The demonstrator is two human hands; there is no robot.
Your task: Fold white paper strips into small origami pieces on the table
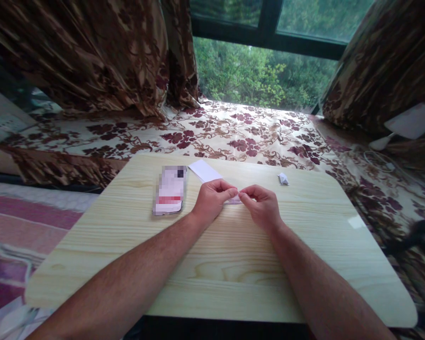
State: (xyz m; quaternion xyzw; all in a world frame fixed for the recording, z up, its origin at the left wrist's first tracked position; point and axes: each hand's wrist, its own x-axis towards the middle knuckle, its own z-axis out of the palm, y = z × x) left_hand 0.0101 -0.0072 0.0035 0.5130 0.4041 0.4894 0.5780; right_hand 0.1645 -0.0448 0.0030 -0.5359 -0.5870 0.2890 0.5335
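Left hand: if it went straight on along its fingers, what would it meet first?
Likely the right hand, whose fingertips face the left hand at the small paper. Exact depth between them is unclear.

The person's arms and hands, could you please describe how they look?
The left forearm and right forearm are bare, with no sleeve, watch or cable in view. The left hand and right hand are ungloved, and no ring or marking can be made out.

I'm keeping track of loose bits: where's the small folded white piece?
The small white piece lies toward the far edge of the table in the head view, beyond and right of the right hand.
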